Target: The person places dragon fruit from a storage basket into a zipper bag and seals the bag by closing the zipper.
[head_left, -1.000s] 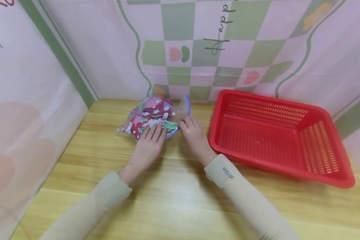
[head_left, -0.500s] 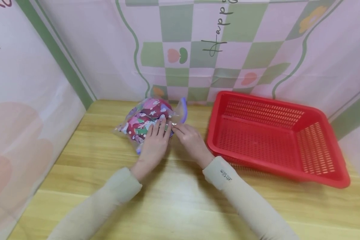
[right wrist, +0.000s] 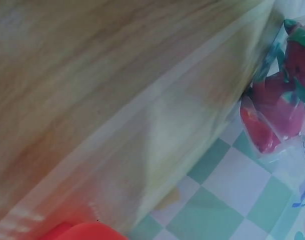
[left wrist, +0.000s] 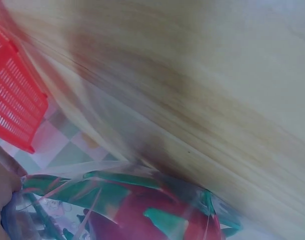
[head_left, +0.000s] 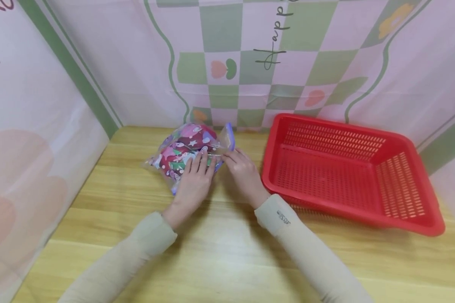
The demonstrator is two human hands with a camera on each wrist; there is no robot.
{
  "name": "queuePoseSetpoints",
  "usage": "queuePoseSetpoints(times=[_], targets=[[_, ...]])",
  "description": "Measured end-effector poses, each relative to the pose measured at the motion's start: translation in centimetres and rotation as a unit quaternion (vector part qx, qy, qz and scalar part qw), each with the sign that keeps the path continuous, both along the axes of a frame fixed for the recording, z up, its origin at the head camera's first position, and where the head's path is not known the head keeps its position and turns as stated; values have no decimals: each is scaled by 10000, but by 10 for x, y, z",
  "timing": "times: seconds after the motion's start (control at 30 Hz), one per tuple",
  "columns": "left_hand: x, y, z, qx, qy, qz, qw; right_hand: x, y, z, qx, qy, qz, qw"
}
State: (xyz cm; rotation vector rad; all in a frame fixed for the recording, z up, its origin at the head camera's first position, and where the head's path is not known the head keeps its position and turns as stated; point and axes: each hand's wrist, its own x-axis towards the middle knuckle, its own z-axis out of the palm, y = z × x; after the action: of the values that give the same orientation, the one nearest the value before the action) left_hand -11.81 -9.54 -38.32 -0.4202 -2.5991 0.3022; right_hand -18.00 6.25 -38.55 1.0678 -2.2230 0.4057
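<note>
A clear zip bag (head_left: 189, 147) with a purple zip edge lies at the back left of the table, filled with patterned fabric in dark red, pink and green. My left hand (head_left: 195, 176) rests on its near right part with fingers stretched out. At the bag's open-side edge, my right hand (head_left: 244, 170) pinches the plastic near the purple zip (head_left: 230, 134), which sticks up behind the fingers. In the left wrist view the bag (left wrist: 142, 205) fills the bottom, with fingers at the left border. The right wrist view catches the bag (right wrist: 277, 107) at its right edge.
A red plastic basket (head_left: 326, 202) with slotted walls stands right of the bag, close to my right forearm. Wooden tabletop (head_left: 220, 252) spreads in front. A printed cloth wall (head_left: 223, 97) rises directly behind the table, and another cloth (head_left: 41, 168) closes off the left.
My left hand has shifted right along the bag, whose near purple corner now shows. My right hand moved left, then slightly back up along the zip edge. The basket stays put.
</note>
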Motion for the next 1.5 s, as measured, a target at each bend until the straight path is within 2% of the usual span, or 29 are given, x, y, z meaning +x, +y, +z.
queuePoseSetpoints(times=[0.17, 0.4, 0.73, 0.97, 1.1, 1.3, 1.37, 1.5], targets=[[1, -2, 0, 94, -147, -7, 9998, 1, 1, 1, 28, -66, -55, 10000], [2, -8, 0, 257, -286, -4, 9993, 5, 3, -3, 645, 294, 329, 9969], [6, -14, 1, 302, -182, -179, 9992, 4, 3, -2, 367, 381, 250, 9983], [9, -17, 0, 298, -341, -192, 9988, 2, -2, 1, 6, -84, -215, 9997], [11, -19, 1, 273, -463, -154, 9984, 0, -7, 2, -116, -176, -403, 9990], [17, -21, 5, 510, -693, 74, 9963, -1, -10, 3, 26, 228, 51, 9997], [15, -19, 6, 605, -566, 6, 9966, -1, -9, 2, 121, 332, 248, 9991], [7, -15, 4, 575, -88, -48, 9983, -1, -7, 1, 328, 329, 505, 9976]])
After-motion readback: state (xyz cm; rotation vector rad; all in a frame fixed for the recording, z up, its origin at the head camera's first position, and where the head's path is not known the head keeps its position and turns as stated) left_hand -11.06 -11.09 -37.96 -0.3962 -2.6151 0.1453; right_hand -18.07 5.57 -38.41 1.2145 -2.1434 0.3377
